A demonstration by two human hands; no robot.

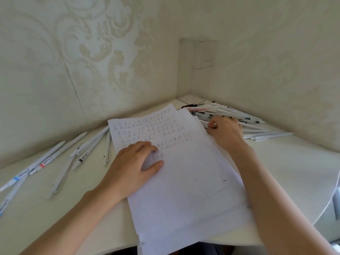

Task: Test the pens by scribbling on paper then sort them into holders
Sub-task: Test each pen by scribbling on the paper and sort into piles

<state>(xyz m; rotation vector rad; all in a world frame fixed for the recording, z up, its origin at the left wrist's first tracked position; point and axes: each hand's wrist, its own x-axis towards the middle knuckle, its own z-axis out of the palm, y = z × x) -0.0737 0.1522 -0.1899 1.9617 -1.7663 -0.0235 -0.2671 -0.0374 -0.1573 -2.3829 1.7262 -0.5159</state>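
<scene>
A white sheet of paper [185, 181] lies in the middle of the desk, its upper part filled with rows of small written marks. My left hand [134, 162] rests flat on the sheet's left side, fingers straight. My right hand [227, 130] reaches into a heap of white pens [244, 116] at the back right corner, and its fingers pinch one pen [213, 125] at the paper's edge. Several more white pens [55, 161] lie scattered on the desk to the left of the paper.
The white desk [294, 172] sits in a corner between two patterned walls. A pale box [197, 54] is fixed on the wall in the corner. The desk's curved edge runs along the right side.
</scene>
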